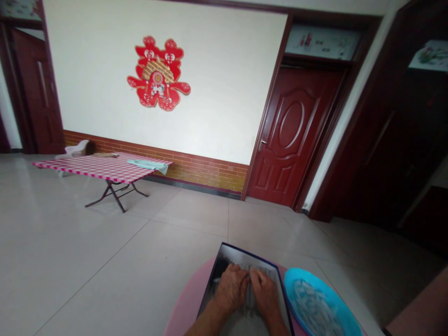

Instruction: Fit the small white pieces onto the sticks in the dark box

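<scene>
My left hand [231, 285] and my right hand [264, 290] are close together inside a shallow, dark-rimmed box [250, 255]. The fingers of both are curled and drawn in, nearly meeting in the middle. Whatever sits between the fingertips is too small and blurred to name. Thin, pale, stick-like pieces [249, 302] lie lengthwise in the box, partly covered by the hands. Just right of the box stands a bright blue oval basin [291, 280] holding many whitish, elongated pieces [313, 305].
Box and basin rest on a pink round table [185, 298]. Across the tiled floor stands a folding table with a pink checked cover [94, 165], a pale green cloth [149, 164] on it. A white chair [77, 148] is behind. A dark red door [290, 135] is at the right.
</scene>
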{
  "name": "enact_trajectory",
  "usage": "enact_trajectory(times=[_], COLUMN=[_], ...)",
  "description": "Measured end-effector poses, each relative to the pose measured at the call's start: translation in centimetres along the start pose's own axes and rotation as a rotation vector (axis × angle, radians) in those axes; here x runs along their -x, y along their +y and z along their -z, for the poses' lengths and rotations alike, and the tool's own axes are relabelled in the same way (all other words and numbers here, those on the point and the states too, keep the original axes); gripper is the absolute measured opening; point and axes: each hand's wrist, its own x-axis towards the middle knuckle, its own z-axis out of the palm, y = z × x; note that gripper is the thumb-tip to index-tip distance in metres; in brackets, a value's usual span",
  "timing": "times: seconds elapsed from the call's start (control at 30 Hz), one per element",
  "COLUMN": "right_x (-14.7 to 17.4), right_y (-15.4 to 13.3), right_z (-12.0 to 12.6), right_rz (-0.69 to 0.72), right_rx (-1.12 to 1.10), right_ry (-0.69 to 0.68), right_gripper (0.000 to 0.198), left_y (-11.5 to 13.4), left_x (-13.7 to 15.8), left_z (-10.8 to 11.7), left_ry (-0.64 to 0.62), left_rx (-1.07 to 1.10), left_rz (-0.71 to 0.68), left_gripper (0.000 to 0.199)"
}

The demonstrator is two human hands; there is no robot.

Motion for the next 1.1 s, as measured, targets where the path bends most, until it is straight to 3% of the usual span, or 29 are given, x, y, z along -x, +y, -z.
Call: enact_trajectory(times=[0.17,0.4,0.67,0.87,1.1], right_x=[-0.1,-0.2,0.0,-0.1,-0.1], right_y=[0.1,0.3,0.2,0.3,0.3], right_z=[0.1,0.1,-0.4,0.0,-0.1], right_rz=[-0.059,0.004,-0.009,-0.067,-0.006], right_rx=[-0.064,-0.038,0.062,0.011,0.051], right_ry=[0.007,0.000,0.032,-0.008,-0.022], right_gripper=[0.044,0.032,0.042,0.044,0.030], left_y=[-0.4,-0.7,-0.8,-0.8,-0.5], left_x=[0.1,0.3,0.7,0.6,0.4], left_z=[-0.3,-0.9,-1.1,-1.1,-0.6], left_ry=[0.044,0.048,0.117,0.156,0.068], left_rx=[-0.006,0.015,-0.023,-0.034,-0.029], left_rz=[0.009,0.024,-0.022,-0.051,-0.012], left_gripper=[0.023,0.023,0.023,0.024,0.023])
